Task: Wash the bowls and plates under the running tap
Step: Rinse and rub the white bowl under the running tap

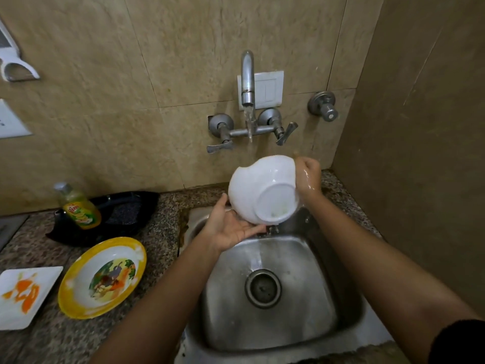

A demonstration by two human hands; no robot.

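Note:
A white bowl [258, 186] is held tilted over the steel sink [309, 261], its base turned toward me. Water runs from the wall tap [248, 82] down behind the bowl. My right hand [308, 176] grips the bowl's rim at the upper right and is wet. My left hand [229, 227] lies palm up under the bowl's lower left side, fingers straight, touching it. A yellow-rimmed plate with a cartoon picture [103, 277] and a white square plate with orange smears [25, 295] lie on the counter to the left.
A bottle of green dish soap [78, 206] stands on the granite counter beside a black tray [126, 214]. The sink drain [263, 287] is in the basin's middle. Tap handles [286, 132] jut from the tiled wall. A side wall closes in on the right.

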